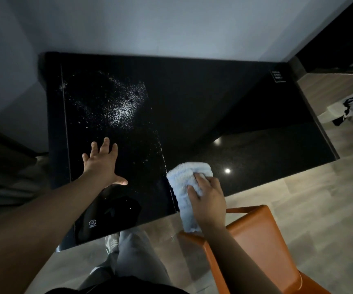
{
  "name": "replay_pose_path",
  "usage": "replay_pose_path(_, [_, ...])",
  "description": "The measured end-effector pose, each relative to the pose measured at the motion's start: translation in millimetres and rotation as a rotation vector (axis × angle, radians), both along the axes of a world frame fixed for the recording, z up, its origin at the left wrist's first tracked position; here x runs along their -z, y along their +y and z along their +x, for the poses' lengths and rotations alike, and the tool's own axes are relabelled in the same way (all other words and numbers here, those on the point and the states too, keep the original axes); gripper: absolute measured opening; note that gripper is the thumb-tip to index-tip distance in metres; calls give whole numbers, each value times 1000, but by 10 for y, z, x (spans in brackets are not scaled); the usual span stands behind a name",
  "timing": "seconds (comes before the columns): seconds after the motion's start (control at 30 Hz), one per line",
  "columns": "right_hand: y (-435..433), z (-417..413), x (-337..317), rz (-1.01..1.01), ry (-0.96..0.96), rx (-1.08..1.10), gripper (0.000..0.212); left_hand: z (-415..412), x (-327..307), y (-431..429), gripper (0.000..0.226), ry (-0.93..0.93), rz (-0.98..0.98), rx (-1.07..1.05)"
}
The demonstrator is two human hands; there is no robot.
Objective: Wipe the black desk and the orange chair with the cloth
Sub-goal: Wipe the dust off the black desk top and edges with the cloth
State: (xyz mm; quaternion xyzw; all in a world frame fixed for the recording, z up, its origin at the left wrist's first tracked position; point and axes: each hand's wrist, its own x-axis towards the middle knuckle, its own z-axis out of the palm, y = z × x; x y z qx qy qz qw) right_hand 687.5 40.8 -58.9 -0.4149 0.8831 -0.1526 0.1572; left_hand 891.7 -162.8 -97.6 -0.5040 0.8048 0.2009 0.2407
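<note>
The left hand [102, 164] lies flat on the black bench [192, 107], fingers [105, 145] spread wide and holding nothing, just below a patch of white speckles [116, 102]. Nearer the bench's front edge a small round printed mark [92, 223] is too small to read. The right hand [208, 198] clutches the pale blue cloth [187, 177] at that edge, which hangs over it. The orange chair [256, 240] stands just right of the bench's front edge. Far right corner: a white-lettered label [277, 75], unreadable.

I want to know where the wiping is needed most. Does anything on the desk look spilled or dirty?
Yes. White specks lie scattered over the far left of the desk, with a thin trail toward the cloth. The right hand grips the cloth at the near edge; the left hand rests flat.
</note>
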Motion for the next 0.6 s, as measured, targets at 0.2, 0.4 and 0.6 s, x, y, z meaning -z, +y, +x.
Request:
replay_pose_path(0.2, [-825,-203,-159,-124,-17,-16,49,-68,-56,-57,123,-12,48,-34])
replay_pose_path(0.4, [-1848,-408,-187,-171,-62,-109,49,10,-123,-410,106,152,-62,-247])
replay_pose_path(0.6, [-2834,-548,-112,-167,-64,-219,48,88,-92,-874,117,43,-96,-256])
